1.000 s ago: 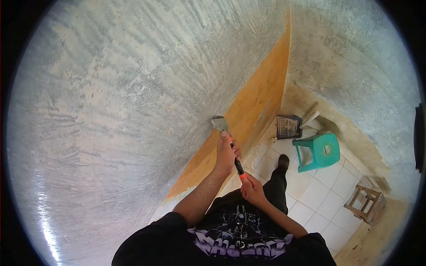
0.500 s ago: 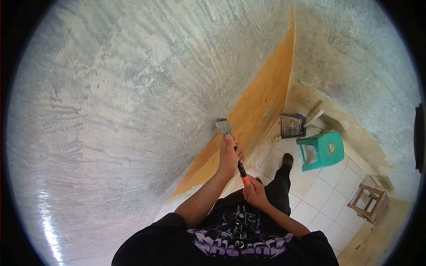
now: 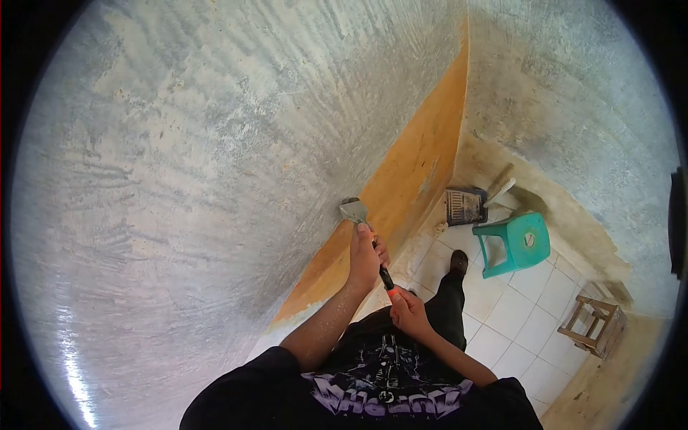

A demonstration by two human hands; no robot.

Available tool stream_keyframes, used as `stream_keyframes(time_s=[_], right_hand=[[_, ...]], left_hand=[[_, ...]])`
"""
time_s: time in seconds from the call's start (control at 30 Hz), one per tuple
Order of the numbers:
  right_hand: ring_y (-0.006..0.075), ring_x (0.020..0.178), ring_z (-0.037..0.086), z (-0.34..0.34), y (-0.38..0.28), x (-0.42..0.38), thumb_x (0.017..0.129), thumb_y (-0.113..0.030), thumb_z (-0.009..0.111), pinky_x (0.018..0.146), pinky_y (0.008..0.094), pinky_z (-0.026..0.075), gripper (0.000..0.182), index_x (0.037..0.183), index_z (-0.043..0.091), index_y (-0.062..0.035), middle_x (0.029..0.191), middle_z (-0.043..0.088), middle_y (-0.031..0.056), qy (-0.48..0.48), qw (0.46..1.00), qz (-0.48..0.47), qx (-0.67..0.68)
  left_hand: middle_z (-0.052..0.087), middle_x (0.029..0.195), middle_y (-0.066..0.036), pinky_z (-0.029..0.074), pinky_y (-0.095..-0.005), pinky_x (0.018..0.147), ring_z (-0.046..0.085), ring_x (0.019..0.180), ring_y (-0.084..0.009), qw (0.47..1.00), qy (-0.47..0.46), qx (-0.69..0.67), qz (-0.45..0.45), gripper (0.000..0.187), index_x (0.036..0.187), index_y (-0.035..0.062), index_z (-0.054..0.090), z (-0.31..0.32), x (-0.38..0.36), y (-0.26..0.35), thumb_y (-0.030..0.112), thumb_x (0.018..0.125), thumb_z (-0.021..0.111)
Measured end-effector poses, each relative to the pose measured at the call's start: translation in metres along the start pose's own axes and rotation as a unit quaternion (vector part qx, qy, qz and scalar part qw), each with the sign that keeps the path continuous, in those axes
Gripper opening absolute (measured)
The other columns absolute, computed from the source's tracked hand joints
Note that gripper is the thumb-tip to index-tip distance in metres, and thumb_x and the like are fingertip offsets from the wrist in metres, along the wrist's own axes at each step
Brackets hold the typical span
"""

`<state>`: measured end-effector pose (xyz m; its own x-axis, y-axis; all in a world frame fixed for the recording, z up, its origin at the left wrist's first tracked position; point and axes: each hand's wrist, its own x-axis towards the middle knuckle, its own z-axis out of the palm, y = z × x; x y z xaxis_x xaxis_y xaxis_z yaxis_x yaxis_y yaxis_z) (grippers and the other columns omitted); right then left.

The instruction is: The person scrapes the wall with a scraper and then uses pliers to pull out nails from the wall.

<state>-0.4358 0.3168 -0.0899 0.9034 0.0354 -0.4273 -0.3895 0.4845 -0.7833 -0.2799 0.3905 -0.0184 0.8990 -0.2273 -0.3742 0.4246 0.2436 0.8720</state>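
Observation:
A long-handled scraper (image 3: 354, 211) slants up from my body, its flat metal blade against the wall at the border between grey and orange. Just below the blade, my left hand (image 3: 366, 259) is wrapped round the upper handle. My right hand (image 3: 409, 313) grips the handle's lower end, where an orange-red band shows. The wall's upper surface (image 3: 215, 179) is grey and streaked with scrape marks. Lower down runs a strip of orange paint (image 3: 406, 154).
On the right stands a green plastic stool (image 3: 527, 242) with a black dustpan-like basket (image 3: 466, 206) behind it. A small wooden stool (image 3: 595, 326) is farther right, by the other wall. White floor tiles (image 3: 512, 315) lie underfoot.
The scraper's blade has shifted slightly left and down along the wall, both hands moving with it. The view has also shifted a little.

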Motion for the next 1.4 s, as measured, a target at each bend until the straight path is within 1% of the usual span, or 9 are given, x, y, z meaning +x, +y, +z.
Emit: stream_keyframes(time_s=[0.23,0.47,0.63,0.77,0.87,0.93,1.17,1.27,1.4], right_hand=[[0.0043,0.049,0.043,0.006,-0.009,-0.009,0.103,-0.035,0.051,0.045,0.0207,0.035,0.043,0.133,0.055,-0.0049,0.062,0.047,-0.0039,0.005,1.0,0.013,0.016],[0.0025,0.048,0.04,0.009,-0.003,-0.001,0.103,-0.036,0.051,0.043,0.02,0.033,0.044,0.135,0.054,-0.0063,0.061,0.044,-0.0056,0.006,0.999,0.001,0.04],[0.0025,0.046,0.039,0.013,-0.011,-0.003,0.103,-0.037,0.05,0.042,0.0204,0.033,0.037,0.12,0.059,-0.0061,0.059,0.042,-0.006,-0.007,0.997,0.01,0.074],[0.0029,0.044,0.038,0.017,-0.024,0.01,0.103,-0.038,0.05,0.041,0.0205,0.032,0.033,0.11,0.058,-0.0068,0.058,0.041,-0.0058,0.002,0.996,-0.001,0.085],[0.0031,0.043,0.037,0.014,-0.016,0.005,0.103,-0.037,0.049,0.04,0.0206,0.032,0.033,0.113,0.058,-0.0069,0.058,0.041,-0.0053,-0.008,0.998,-0.023,0.057],[0.0031,0.043,0.037,0.016,-0.014,-0.002,0.103,-0.037,0.049,0.04,0.0206,0.031,0.035,0.117,0.058,-0.0063,0.057,0.041,-0.0052,-0.014,0.997,-0.003,0.077],[0.0035,0.044,0.038,0.013,-0.019,0.004,0.103,-0.038,0.048,0.041,0.0207,0.032,0.043,0.132,0.054,-0.0054,0.058,0.042,-0.0051,-0.015,0.997,0.019,0.077],[0.0072,0.042,0.039,0.013,-0.006,-0.002,0.104,-0.037,0.046,0.041,0.0228,0.034,0.038,0.126,0.055,-0.0073,0.056,0.042,-0.0019,-0.031,0.998,-0.001,0.059],[0.0032,0.047,0.04,0.007,-0.004,0.005,0.103,-0.039,0.049,0.043,0.0199,0.033,0.043,0.128,0.056,-0.0039,0.06,0.042,-0.0058,-0.015,0.998,0.005,0.054]], left_hand=[[0.032,0.059,0.002,0.033,-0.0267,0.045,0.033,0.045,-0.0097,1.0,0.0,0.019,0.007,0.041,0.103,0.0166,0.036,0.0,-0.002,0.002,0.057,0.102,0.031],[0.036,0.059,0.0,0.035,-0.0274,0.041,0.035,0.042,-0.0102,0.998,-0.009,0.056,0.025,0.043,0.102,0.0124,0.035,0.002,0.003,0.008,0.056,0.103,0.031],[0.036,0.059,0.0,0.034,-0.0271,0.04,0.035,0.042,-0.0101,0.998,-0.001,0.045,0.034,0.044,0.103,0.0109,0.036,-0.001,-0.001,0.006,0.055,0.103,0.032],[0.034,0.059,0.001,0.034,-0.0272,0.041,0.035,0.043,-0.01,0.996,-0.022,0.083,0.028,0.042,0.107,0.0147,0.037,0.009,0.017,0.014,0.056,0.102,0.032],[0.035,0.059,0.001,0.034,-0.0271,0.04,0.035,0.043,-0.0098,0.995,-0.008,0.093,0.038,0.042,0.106,0.0133,0.037,0.018,0.019,0.018,0.055,0.103,0.032],[0.036,0.059,0.001,0.033,-0.0266,0.039,0.034,0.042,-0.0096,0.998,0.008,0.066,0.023,0.042,0.105,0.0103,0.037,0.01,0.005,0.012,0.052,0.103,0.032],[0.035,0.058,0.001,0.034,-0.0272,0.038,0.034,0.04,-0.0095,0.996,0.023,0.085,0.024,0.041,0.103,0.0105,0.037,0.013,0.011,0.011,0.051,0.103,0.031],[0.035,0.057,0.001,0.034,-0.0271,0.038,0.035,0.04,-0.0098,0.995,0.032,0.091,0.033,0.041,0.102,0.0102,0.037,0.011,0.004,0.01,0.05,0.104,0.031],[0.035,0.056,0.001,0.034,-0.0274,0.038,0.036,0.04,-0.0098,0.994,0.033,0.1,0.04,0.04,0.103,0.0098,0.037,0.012,0.009,0.006,0.049,0.104,0.03]])
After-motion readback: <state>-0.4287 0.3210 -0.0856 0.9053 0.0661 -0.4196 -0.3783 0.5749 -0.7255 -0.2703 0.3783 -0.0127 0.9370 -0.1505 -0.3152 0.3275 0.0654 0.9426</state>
